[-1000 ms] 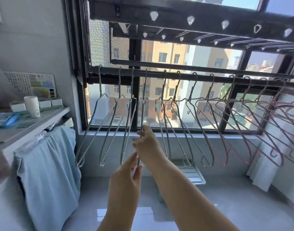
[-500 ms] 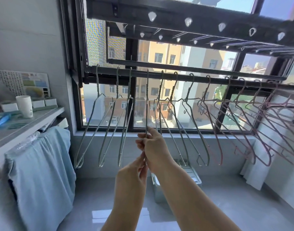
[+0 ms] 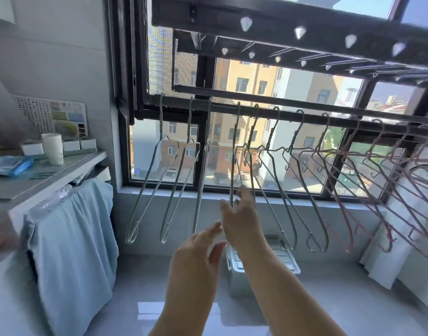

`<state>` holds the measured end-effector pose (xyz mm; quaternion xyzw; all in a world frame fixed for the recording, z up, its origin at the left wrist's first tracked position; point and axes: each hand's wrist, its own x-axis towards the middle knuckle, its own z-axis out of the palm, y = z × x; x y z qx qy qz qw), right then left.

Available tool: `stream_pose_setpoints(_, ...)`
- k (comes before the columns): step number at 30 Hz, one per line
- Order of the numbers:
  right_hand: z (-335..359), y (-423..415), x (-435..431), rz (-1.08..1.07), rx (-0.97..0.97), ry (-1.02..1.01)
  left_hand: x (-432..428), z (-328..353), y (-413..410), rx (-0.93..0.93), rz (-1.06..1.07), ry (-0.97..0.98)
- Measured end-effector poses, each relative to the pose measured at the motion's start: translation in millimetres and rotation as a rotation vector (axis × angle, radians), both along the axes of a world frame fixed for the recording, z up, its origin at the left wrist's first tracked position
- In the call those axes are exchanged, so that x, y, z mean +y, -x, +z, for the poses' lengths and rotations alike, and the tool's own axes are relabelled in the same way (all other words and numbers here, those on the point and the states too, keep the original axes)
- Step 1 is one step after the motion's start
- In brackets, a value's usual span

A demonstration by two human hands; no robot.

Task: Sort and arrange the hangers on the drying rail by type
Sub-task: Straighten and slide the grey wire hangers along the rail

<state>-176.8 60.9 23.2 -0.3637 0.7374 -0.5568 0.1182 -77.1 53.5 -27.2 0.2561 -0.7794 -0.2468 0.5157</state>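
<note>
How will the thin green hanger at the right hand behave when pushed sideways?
Probably light: the green hanger is thin wire. Likely swings and slides, hanging by one hook on the rail. May snag the neighbouring hangers.
</note>
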Motion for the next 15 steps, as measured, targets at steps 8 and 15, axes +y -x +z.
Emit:
stream_pose_setpoints(8,13.9,-33.1,-27.7,0.154,0.317,-0.008,-46.9,29.2,-35.5,0.001,0.243,0.005)
stream_pose_setpoints(15,7.8,-39.2,-50.0,0.164,0.079,-0.105,-61.4,8.7,-20.7,-0.075,0.228,-0.094)
